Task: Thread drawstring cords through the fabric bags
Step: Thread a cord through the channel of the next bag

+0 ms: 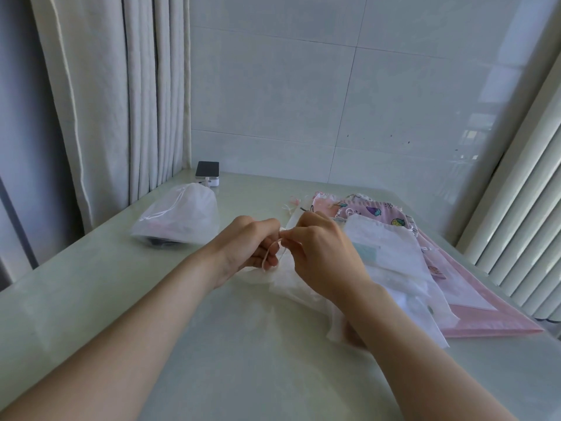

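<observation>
— How far along is it?
— Early, I'd say. One white pouch (182,214) lies at the far left of the table (212,344) with its cord in and its mouth gathered, so that one looks done. The bag (291,287) in hand is mid-threading. A pile (379,247) of white, pink and printed ones sits on the right. Which of those need cords I cannot tell.
— And the hands?
— The left hand (252,244) and right hand (321,253) meet at the bag's top edge, fingers curled. The left seems to pinch the cord (268,255), the right the hem.
— How does the bag look?
— Thin, white, half see-through and crumpled, at the table's centre under the hands. The cord is a narrow white loop.
</observation>
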Action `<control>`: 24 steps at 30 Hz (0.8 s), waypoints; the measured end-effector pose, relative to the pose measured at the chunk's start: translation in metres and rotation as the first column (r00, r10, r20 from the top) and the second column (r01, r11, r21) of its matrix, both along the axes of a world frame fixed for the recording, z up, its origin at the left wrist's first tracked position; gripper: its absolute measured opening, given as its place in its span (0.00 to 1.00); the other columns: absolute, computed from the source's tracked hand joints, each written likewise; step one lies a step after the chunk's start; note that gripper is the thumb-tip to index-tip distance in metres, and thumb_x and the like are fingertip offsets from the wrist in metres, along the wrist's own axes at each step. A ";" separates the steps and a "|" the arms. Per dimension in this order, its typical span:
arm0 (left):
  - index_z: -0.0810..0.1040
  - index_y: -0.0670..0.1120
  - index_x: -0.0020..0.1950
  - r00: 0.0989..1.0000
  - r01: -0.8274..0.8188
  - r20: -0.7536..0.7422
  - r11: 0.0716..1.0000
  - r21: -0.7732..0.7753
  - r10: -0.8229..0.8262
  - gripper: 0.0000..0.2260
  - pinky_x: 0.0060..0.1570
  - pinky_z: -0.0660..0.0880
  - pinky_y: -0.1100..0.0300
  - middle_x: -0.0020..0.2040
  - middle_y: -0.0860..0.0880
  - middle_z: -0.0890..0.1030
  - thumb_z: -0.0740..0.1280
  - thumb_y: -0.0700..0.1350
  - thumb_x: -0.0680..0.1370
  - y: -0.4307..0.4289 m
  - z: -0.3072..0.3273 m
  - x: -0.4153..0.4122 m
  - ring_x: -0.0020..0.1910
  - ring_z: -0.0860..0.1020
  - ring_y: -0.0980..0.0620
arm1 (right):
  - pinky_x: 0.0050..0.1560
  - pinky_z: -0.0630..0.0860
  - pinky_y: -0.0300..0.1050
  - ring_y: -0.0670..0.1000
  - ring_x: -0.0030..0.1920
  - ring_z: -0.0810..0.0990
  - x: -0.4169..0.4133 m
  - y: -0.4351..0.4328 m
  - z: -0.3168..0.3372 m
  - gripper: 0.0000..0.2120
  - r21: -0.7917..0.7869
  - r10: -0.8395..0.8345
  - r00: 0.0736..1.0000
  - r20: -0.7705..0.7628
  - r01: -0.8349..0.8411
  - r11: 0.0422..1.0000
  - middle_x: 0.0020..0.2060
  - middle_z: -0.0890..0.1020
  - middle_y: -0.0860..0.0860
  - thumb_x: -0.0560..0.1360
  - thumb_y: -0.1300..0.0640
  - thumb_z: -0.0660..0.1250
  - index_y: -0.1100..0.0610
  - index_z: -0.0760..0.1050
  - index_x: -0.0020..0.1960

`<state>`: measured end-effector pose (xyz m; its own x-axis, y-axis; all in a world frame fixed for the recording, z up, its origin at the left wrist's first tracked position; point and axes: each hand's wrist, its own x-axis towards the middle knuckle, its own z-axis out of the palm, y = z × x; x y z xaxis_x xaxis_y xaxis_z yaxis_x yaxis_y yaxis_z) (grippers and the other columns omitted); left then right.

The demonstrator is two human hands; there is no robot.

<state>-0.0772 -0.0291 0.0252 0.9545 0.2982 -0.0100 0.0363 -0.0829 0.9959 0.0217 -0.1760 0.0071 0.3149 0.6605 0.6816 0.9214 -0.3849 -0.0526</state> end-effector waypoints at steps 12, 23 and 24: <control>0.86 0.49 0.39 0.906 -0.387 0.327 0.839 0.382 0.269 0.10 0.51 0.84 0.47 0.39 0.51 0.87 0.75 0.34 0.74 0.009 -0.014 0.007 0.42 0.86 0.49 | 0.31 0.63 0.31 0.42 0.24 0.70 -0.010 -0.006 0.014 0.07 0.264 0.168 0.706 -0.688 0.028 0.964 0.20 0.70 0.39 0.80 0.57 0.72 0.56 0.87 0.45; 0.85 0.47 0.36 0.928 -0.339 0.302 0.832 0.439 0.219 0.11 0.51 0.68 0.68 0.55 0.59 0.79 0.69 0.45 0.78 -0.006 -0.002 0.002 0.54 0.76 0.69 | 0.40 0.80 0.67 0.52 0.33 0.64 -0.008 -0.006 0.015 0.11 0.437 0.292 0.537 -0.792 0.165 0.884 0.28 0.66 0.51 0.79 0.53 0.73 0.56 0.85 0.40; 0.82 0.44 0.34 0.928 -0.334 0.299 0.854 0.398 0.223 0.14 0.51 0.67 0.66 0.54 0.57 0.79 0.66 0.47 0.77 -0.005 0.000 0.002 0.55 0.76 0.67 | 0.41 0.80 0.70 0.51 0.31 0.64 -0.008 -0.006 0.015 0.10 0.443 0.288 0.537 -0.793 0.184 0.877 0.27 0.65 0.49 0.79 0.53 0.73 0.56 0.85 0.40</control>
<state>-0.0754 -0.0337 0.0251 0.7876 0.4725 0.3954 -0.1043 -0.5302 0.8414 0.0136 -0.1816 0.0221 0.8519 0.4086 0.3276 0.3802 -0.0524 -0.9234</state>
